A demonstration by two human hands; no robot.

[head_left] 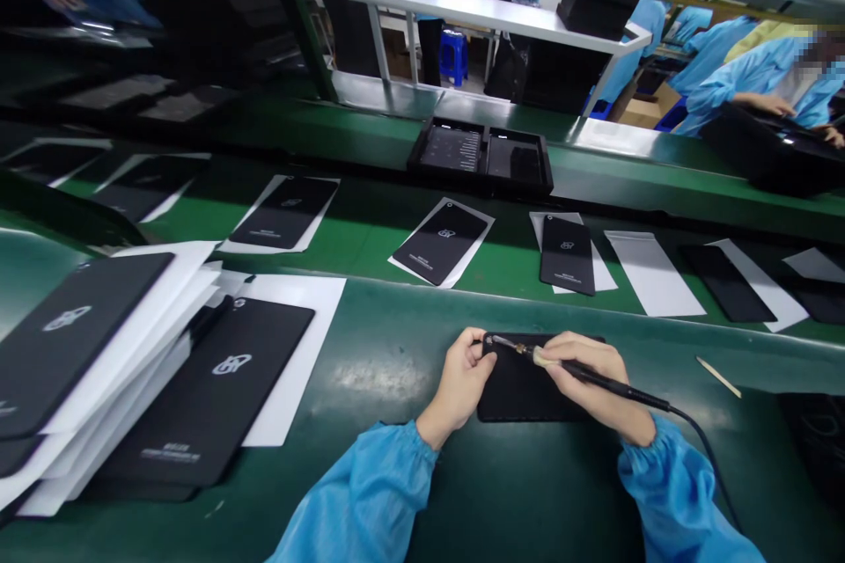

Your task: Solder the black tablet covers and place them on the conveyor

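Black panel (pixel 508 391) under soldering iron (pixel 620 389), green bench (pixel 528 493)

Had panel flat on bench, dark face up. Pinched its upper left corner in left hand (pixel 462 378); gripped iron like a pen in right hand (pixel 611 409), tip at same corner. Couldn't tell touching from hovering.

Saw green belt (pixel 360 229) just beyond bench, with row of black covers (pixel 441 237) on white sheets (pixel 653 273), plus two-compartment black tray (pixel 481 179) behind. Noted stack of covers and sheets (pixel 217 378) at left, thin wooden stick (pixel 718 376) at right. Made out white table (pixel 462 0), blue stool (pixel 453 57) and co-workers (pixel 779 75) in blue smocks farther back.

Lost panel's right end under right hand. Traced cord (pixel 703 440) only as far as right sleeve (pixel 679 501). Got left stack cut by frame edge. Couldn't identify black item (pixel 815 435) cropped at right edge. Found upper left too dark and blurred to read.
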